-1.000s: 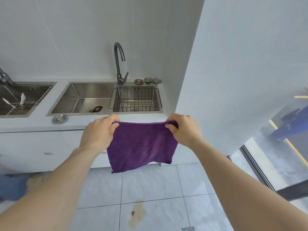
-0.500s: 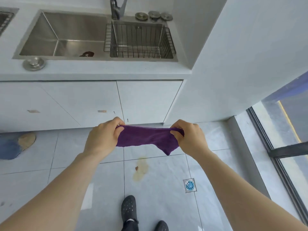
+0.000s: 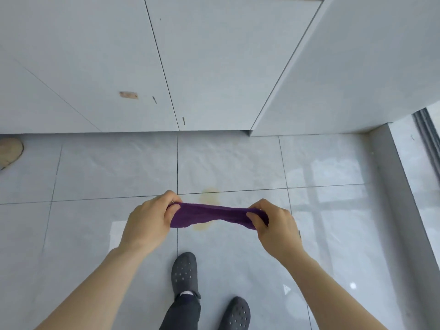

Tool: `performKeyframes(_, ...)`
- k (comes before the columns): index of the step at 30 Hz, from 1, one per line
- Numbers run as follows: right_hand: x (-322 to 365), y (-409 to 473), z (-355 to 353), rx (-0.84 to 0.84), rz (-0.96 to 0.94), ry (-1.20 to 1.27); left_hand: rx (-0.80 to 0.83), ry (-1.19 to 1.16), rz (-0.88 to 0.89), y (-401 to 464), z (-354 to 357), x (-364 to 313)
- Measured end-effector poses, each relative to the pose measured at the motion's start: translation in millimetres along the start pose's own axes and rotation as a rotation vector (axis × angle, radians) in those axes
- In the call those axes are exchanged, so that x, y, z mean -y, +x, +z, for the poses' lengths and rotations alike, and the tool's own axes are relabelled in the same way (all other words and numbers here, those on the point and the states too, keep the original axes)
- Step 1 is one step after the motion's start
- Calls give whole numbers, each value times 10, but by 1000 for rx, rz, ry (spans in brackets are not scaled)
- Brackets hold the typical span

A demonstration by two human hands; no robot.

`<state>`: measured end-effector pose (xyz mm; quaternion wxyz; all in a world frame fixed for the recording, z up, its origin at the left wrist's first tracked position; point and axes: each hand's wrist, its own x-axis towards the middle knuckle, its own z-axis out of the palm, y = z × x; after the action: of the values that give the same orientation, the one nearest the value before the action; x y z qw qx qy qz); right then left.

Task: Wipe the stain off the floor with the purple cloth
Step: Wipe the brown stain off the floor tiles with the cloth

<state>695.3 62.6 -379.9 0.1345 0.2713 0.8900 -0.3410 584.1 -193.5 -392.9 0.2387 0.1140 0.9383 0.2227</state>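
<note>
The purple cloth (image 3: 212, 215) is stretched between both hands above the grey tiled floor (image 3: 107, 177). My left hand (image 3: 148, 221) pinches its left end and my right hand (image 3: 276, 228) pinches its right end. A pale yellowish stain (image 3: 209, 196) lies on the floor tiles right under the cloth, which hides its middle; parts of it show above and below the cloth. How high the cloth is above the floor I cannot tell.
White cabinet doors (image 3: 142, 67) stand close ahead, a white wall panel (image 3: 357, 67) at the right, a window frame (image 3: 428, 139) at the far right. My two dark shoes (image 3: 184, 272) (image 3: 235, 313) stand just behind the stain. A tan object (image 3: 10, 151) lies at the left edge.
The view has tilted down from the sink and counter to the floor. The cloth, hanging open a second ago, is now stretched flat low over the stain.
</note>
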Motion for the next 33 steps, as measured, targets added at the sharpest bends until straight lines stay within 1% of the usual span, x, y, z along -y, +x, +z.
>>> performKeyframes(6, -855, 376, 1134, 11, 27, 16, 114, 43, -7, 341, 1164, 696)
performKeyframes(12, -1557, 812, 2125, -10, 16, -11, 180, 77, 24, 677, 2183, 1291)
performKeyframes(15, -1834, 1002, 2523, -10, 14, -19, 255, 93, 68, 802, 2605, 1575)
performKeyframes(18, -2069, 1175, 2837, 27, 34, -40, 334, 108, 114, 927, 2988, 1810)
performKeyframes(20, -2223, 1281, 3025, 22, 28, -45, 356, 103, 134, 1011, 3240, 1936)
performKeyframes(22, -2366, 1397, 3194, -16, -8, -46, 347, 73, 140, 1112, 3467, 2053)
performKeyframes(27, -2631, 1697, 3514, -206, -160, -110, 242, 20, 176, 1348, 3799, 2230)
performKeyframes(33, -2724, 2041, 3613, -375, -222, -92, 148, -7, 243, 1515, 3994, 2191)
